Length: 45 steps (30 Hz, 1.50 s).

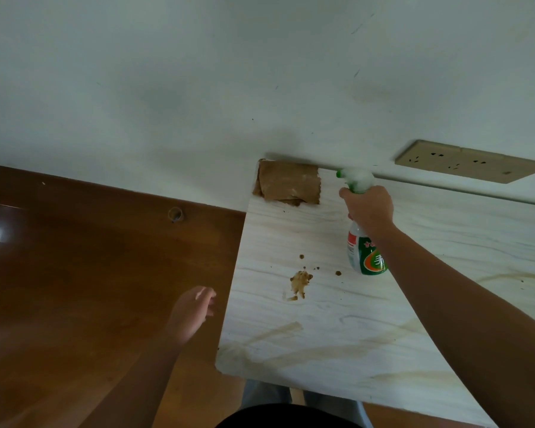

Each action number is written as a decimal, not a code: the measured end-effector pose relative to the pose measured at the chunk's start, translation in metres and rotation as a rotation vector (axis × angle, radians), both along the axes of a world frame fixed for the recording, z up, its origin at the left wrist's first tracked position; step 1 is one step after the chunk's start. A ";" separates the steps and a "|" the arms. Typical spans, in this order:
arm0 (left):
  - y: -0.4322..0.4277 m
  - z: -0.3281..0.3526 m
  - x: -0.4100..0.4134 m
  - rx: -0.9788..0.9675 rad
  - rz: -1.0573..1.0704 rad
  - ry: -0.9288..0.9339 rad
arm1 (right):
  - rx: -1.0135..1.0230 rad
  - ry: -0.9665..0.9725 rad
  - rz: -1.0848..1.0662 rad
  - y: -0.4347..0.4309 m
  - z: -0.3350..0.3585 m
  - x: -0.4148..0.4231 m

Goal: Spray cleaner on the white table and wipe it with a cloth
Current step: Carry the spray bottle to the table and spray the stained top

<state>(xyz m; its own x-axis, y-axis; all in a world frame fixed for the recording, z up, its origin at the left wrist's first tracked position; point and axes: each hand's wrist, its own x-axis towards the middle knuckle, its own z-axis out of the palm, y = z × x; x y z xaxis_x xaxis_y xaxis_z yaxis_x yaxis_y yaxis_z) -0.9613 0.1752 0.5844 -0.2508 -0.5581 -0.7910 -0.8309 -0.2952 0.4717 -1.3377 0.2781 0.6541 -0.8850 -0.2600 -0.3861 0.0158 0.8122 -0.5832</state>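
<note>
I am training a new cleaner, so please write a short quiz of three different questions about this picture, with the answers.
1. True or false: the right hand grips the spray bottle.
2. Where does the brown cloth lie? A) at the far corner of the white table, against the wall; B) in a bucket; C) on a chair.
3. Fill in: the left hand, beside the table, holds ____.
Key: 1 true; 2 A; 3 nothing.

Behind the right hand [369, 208] and the left hand [195, 307], the arms are bare as far as seen. Nearer the body, a black top [288, 417] and grey trousers [266, 393].
</note>
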 end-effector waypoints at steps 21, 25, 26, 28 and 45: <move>-0.001 -0.002 -0.002 -0.004 -0.010 -0.044 | -0.136 -0.030 0.129 -0.032 0.005 0.014; 0.000 -0.003 -0.002 -0.018 -0.014 -0.044 | -0.118 -0.037 0.146 -0.024 0.003 0.009; 0.000 -0.003 -0.003 -0.022 -0.018 -0.044 | -0.092 -0.039 0.151 -0.020 0.001 0.008; 0.002 -0.003 -0.004 -0.038 -0.037 -0.051 | -0.012 -0.024 0.170 -0.012 -0.002 0.008; 0.009 -0.001 -0.022 -0.062 -0.129 -0.084 | -0.171 -0.088 0.288 0.023 0.000 -0.039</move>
